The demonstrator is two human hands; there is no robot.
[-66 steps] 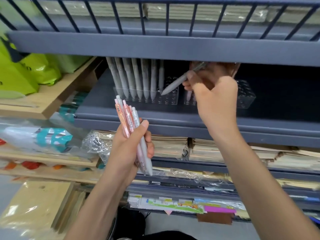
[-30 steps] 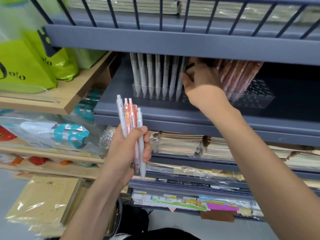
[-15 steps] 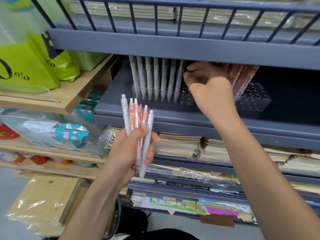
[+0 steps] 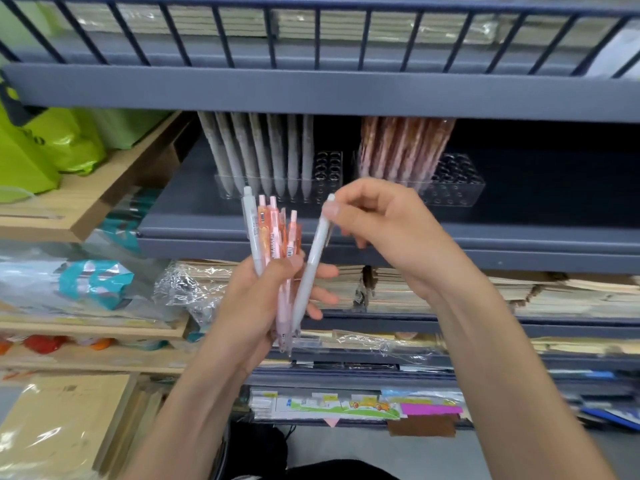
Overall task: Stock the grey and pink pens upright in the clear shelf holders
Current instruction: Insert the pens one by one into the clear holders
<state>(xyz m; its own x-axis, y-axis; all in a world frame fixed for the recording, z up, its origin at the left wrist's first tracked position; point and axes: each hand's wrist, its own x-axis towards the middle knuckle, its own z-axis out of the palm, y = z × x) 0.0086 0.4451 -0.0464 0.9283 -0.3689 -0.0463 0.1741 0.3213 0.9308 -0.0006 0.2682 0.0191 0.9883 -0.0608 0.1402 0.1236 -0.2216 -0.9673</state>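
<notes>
The bunch (image 4: 273,237) in the middle of the frame is a handful of click pens. A pale grey one is at its left edge, and the rest are pink and orange with translucent upper barrels and printed labels, all buttons up and tips down. The left hand (image 4: 254,306) grasps the bunch around the lower barrels, thumb laid across the front, fingertips showing past its right side. A grey pen (image 4: 313,261), matte and pale with a clip near the top, leans out of the bunch to the right. Its tip sits among the other tips below the left hand, and its button is up at the right hand (image 4: 391,230). That hand, centre right, pinches the pen's top between thumb and forefinger, the other fingers loosely curled beneath, and its forearm runs to the lower right corner.

Behind, on the dark shelf (image 4: 519,244) in the upper middle of the frame, stand two clear holders. The left holder (image 4: 327,174) carries a row of grey pens (image 4: 263,150) standing tips down, fanned slightly, with open holes showing at its right end. The right holder (image 4: 457,188), just beside it, carries pink pens (image 4: 401,147) packed at its left, leaning a little, with open holes to their right. The tops of both rows are hidden by the upper shelf (image 4: 311,95)
</notes>
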